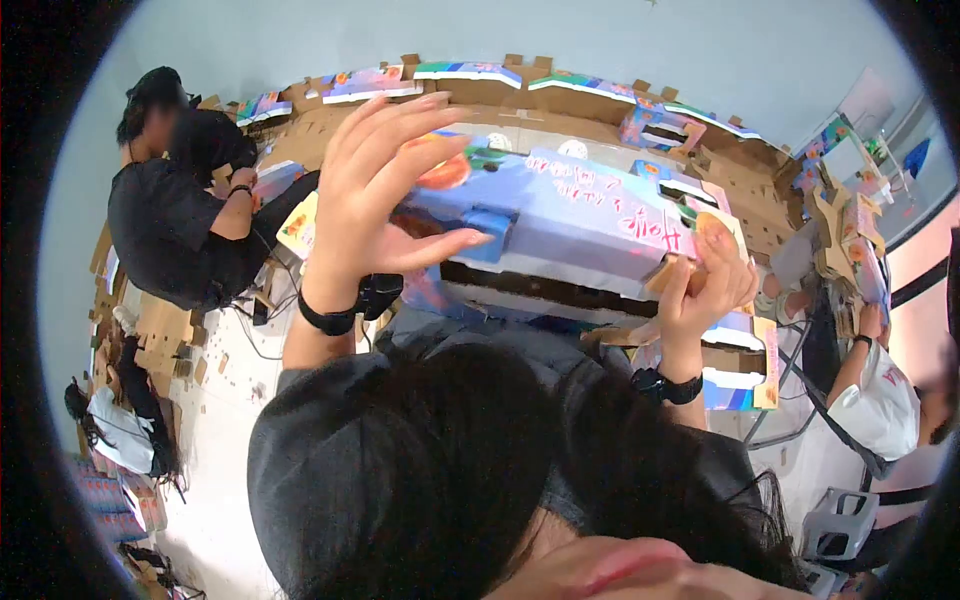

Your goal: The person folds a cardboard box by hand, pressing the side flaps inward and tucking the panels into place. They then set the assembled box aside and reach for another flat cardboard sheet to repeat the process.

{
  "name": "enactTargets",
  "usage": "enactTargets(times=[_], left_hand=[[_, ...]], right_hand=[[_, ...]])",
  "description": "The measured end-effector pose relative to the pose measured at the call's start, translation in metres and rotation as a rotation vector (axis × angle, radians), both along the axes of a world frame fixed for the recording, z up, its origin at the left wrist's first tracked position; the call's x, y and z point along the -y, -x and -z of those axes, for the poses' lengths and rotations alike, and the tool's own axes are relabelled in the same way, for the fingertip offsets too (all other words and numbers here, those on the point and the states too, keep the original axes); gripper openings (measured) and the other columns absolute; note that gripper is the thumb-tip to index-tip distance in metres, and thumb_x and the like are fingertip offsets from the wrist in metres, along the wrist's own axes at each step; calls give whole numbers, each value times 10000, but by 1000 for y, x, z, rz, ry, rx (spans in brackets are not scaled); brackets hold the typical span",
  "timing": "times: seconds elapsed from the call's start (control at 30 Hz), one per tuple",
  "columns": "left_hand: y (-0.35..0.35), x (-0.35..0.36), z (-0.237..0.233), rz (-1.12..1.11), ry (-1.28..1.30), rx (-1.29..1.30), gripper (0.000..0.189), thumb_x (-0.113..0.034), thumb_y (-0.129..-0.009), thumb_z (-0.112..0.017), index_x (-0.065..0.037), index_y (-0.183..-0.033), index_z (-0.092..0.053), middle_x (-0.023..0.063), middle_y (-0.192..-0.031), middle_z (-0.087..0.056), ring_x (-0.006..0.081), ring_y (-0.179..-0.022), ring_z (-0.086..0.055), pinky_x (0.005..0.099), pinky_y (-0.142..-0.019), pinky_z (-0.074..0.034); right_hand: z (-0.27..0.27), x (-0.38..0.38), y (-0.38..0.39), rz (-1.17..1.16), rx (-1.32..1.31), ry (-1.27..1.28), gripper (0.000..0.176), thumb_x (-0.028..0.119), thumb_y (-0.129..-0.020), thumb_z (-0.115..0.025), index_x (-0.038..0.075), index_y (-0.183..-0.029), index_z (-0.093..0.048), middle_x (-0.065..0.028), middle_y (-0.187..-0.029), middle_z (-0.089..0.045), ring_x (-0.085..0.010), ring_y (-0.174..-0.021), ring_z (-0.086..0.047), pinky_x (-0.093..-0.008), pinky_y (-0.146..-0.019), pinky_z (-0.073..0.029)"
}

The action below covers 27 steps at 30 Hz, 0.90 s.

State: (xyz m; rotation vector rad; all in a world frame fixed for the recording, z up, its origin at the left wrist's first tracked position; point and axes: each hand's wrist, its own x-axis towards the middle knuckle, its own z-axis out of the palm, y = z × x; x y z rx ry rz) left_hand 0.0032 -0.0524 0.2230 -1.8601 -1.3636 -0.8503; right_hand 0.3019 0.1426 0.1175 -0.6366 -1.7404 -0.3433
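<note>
A blue and purple printed cardboard box, with red lettering and a peach picture, lies across the front of my body. At its left end my left hand is raised with the fingers spread, the thumb near a blue flap. My right hand grips the box's right end, fingers on the top and thumb at the lower corner. A long dark opening shows along the side of the box facing me. Both wrists wear black bands.
Flat printed cardboard pieces line the far wall. A person in black sits at the left, another in white lower left. At the right, a person in white handles cardboard. A grey stool stands lower right.
</note>
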Motion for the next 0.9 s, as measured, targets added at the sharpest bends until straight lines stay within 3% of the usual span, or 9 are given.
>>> enactTargets(times=[0.17, 0.4, 0.43, 0.53, 0.57, 0.67, 0.7, 0.8, 0.9], left_hand=[[-16, -25, -6, 109, 531, 107, 931, -539, -636, -820, -59, -1372, -514, 272, -1393, -487, 415, -1355, -404, 483, -1112, -319], [-8, -41, -12, 102, 619, 91, 858, -487, -599, -839, -34, -1277, -572, 227, -1359, -534, 390, -1210, -524, 429, -1029, -394], [-10, -40, -13, 90, 673, 194, 788, -509, -563, -844, -68, -1177, -621, 211, -1337, -550, 395, -1263, -488, 449, -1077, -364], [-11, -33, -10, 105, 598, 192, 786, -490, -546, -860, -79, -1175, -629, 195, -1380, -517, 407, -1308, -446, 461, -1090, -350], [-14, -31, -10, 83, 509, 89, 781, -480, -535, -872, -84, -1164, -635, 193, -1411, -485, 423, -1356, -387, 487, -1097, -340], [-20, -22, -12, 81, 542, 149, 795, -470, -517, -885, -81, -1165, -638, 194, -1474, -424, 406, -1429, -290, 499, -1134, -269], [-20, -21, -11, 86, 515, 146, 802, -471, -517, -887, -77, -1167, -632, 191, -1455, -445, 399, -1410, -323, 492, -1124, -282], [-16, -20, 3, 119, 497, 194, 806, -474, -522, -885, -68, -1164, -614, 172, -1363, -517, 382, -1330, -420, 480, -1090, -325], [-6, -25, 11, 176, 573, 309, 790, -471, -532, -872, -56, -1139, -582, 127, -1166, -599, 347, -1140, -528, 456, -1019, -369]], right_hand=[[-9, 11, -19, -6, 94, -7, 340, 334, -773, -758, 116, -1026, -692, -54, -1067, -646, -267, -1034, -568, -417, -929, -313], [-45, 25, -34, -155, 241, 167, 404, 312, -674, -828, 74, -969, -687, -96, -1000, -635, -305, -927, -566, -410, -765, -424], [-58, 30, -37, -181, 306, 222, 435, 327, -663, -835, 56, -962, -673, -118, -1027, -621, -318, -945, -566, -417, -762, -455], [-95, 29, -39, -313, 536, 205, 471, 354, -664, -836, 59, -987, -661, -146, -1129, -608, -338, -1011, -571, -435, -841, -459], [-101, 24, -40, -337, 587, 226, 638, 427, -639, -844, 47, -1113, -647, -181, -1229, -581, -371, -1077, -563, -459, -906, -450], [-113, 20, -29, -335, 618, 224, 832, 499, -601, -848, 25, -1238, -601, -214, -1284, -559, -399, -1113, -546, -478, -932, -435], [-111, 11, -28, -435, 638, 266, 952, 551, -569, -845, 5, -1297, -563, -220, -1245, -557, -403, -1100, -536, -479, -917, -433], [-110, 2, -23, -530, 818, 478, 920, 542, -586, -834, 2, -1283, -568, -203, -1196, -555, -393, -1069, -533, -460, -909, -423], [-94, 8, -21, -477, 752, 388, 898, 510, -590, -829, -3, -1279, -567, -178, -1146, -555, -370, -1017, -529, -438, -895, -410]])
